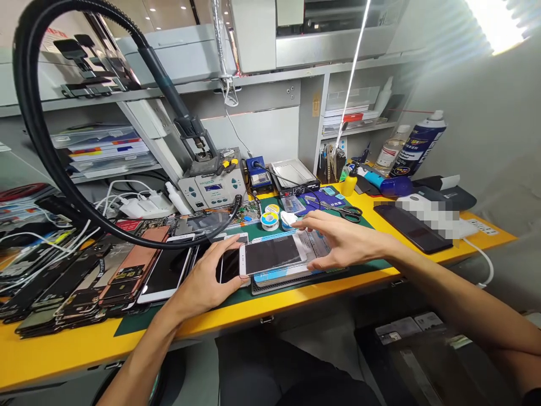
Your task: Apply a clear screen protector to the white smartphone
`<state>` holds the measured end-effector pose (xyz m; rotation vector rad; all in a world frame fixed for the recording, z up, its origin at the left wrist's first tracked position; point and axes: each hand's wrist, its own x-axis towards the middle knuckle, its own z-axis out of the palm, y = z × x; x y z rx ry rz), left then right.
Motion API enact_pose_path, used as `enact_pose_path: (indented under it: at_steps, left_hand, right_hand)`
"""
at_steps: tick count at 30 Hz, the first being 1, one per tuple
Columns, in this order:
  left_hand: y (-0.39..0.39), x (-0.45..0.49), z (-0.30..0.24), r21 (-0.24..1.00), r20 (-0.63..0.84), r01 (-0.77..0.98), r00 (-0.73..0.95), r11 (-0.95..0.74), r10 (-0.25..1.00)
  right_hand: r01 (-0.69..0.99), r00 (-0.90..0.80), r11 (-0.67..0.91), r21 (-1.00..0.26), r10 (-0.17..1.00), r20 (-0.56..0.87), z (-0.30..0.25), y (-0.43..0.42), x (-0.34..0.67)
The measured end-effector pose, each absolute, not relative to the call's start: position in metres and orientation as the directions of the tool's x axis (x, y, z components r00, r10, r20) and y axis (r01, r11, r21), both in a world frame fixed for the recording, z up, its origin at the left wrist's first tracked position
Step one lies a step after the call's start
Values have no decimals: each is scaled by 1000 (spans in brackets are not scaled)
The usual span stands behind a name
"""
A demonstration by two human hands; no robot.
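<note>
1. White-framed phone [268,256]: screen up, above the green mat [143,319], near the desk's [67,358] front edge.
2. Left hand [206,277]: thumb and fingers parted at the phone's left end; grip cannot be told.
3. Right hand [344,242]: thumb and fingers spread astride its right end.

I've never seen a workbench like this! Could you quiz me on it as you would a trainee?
1. True or false: the right hand is nearer the scissors than the left hand is.
2. Which colour is the mat on the bench?
a) red
b) green
c) white
3. Fill in: the left hand is at the ____ end of the white-framed phone between the hands.

Key: 1 true; 2 b; 3 left.
</note>
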<state>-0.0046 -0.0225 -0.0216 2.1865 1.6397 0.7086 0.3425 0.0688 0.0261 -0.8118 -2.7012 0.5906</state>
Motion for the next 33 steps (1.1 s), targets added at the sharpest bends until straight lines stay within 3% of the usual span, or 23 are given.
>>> enact_pose_path:
  at_steps: [8, 19, 27, 33]
  left_hand:
    - [-19, 4, -11, 478, 167, 823, 258, -307, 952]
    - [-20, 14, 1, 466, 112, 838, 261, -282, 959]
    - [-20, 15, 6, 442, 135, 853, 241, -276, 961]
    - [-21, 8, 25, 415, 162, 863, 241, -288, 957]
  right_hand:
    - [467, -806, 778, -420, 570, 160, 34, 69, 348]
    - [538, -841, 817, -206, 535, -78, 60, 71, 334]
    - [528, -849, 847, -68, 528, -20, 64, 68, 317]
    - [512, -851, 856, -74, 517, 89, 55, 76, 318]
